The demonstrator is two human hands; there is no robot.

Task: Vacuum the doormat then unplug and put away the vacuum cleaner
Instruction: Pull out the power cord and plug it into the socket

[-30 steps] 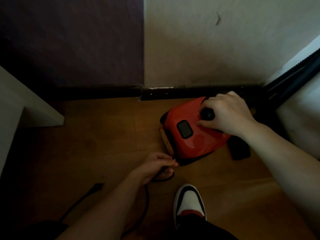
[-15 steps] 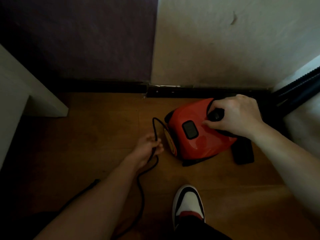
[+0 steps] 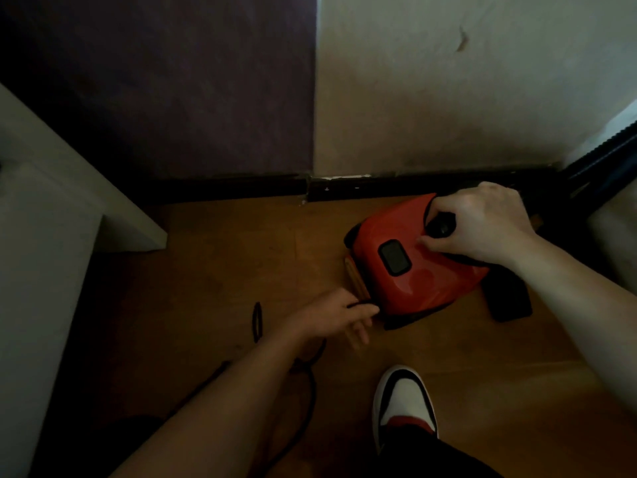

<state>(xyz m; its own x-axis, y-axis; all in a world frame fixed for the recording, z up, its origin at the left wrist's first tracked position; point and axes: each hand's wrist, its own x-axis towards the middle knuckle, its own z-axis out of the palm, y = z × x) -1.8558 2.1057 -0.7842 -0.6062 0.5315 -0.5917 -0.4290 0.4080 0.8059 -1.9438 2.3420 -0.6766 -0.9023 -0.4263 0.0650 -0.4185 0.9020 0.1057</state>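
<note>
Okay, nearest in view, a white, black and red sneaker (image 3: 405, 405) is planted on the wooden floor (image 3: 224, 267). Just to its left the black power cord (image 3: 314, 395) snakes along the boards under the left forearm, with one narrow loop lying off to the side.

Up the arm now: the left hand (image 3: 339, 315) is at the near corner of the red canister vacuum cleaner (image 3: 424, 284). Its grip is narrow, with a stretch of cord pinched between thumb and forefinger right where it meets the machine. The other fingers hang loose and spread, holding nothing.

The vacuum sits on the floor, tucked close to the black skirting board (image 3: 241, 188), a dark rectangular panel (image 3: 394, 257) on its top shell. A black part of it pokes out on the right side.

On top, the right hand (image 3: 479, 224) is clamped down, fingers curled round a black knob (image 3: 441, 226) and thumb pressed on the red shell beside it.

Farther back, a purple wall (image 3: 155, 81) meets a white wall (image 3: 465, 81). White furniture (image 3: 51, 219) stands at the left, and a black ribbed hose (image 3: 603, 157) runs up the far right corner.
</note>
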